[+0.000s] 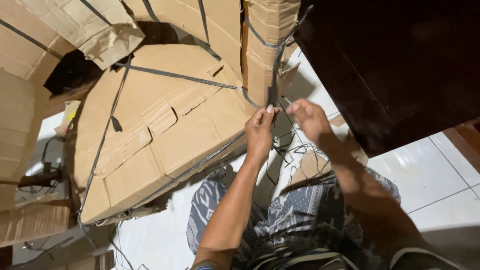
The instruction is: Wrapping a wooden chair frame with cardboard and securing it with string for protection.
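My left hand (260, 131) pinches a dark plastic strap (273, 87) that runs up the corner of a tall cardboard bundle (265, 45). Close to the right of it, my right hand (309, 117) hovers with fingers curled; whether it grips a thin strand of strap I cannot tell. A big flattened cardboard stack (160, 130), bound with crossing dark straps (175, 76), lies on the floor to the left of both hands.
A dark wooden furniture panel (400, 65) fills the upper right. Loose strap pieces (300, 155) litter the white tiled floor (440, 175). More cardboard bundles (20, 125) stand at the left. My patterned clothing (300, 215) covers the lower middle.
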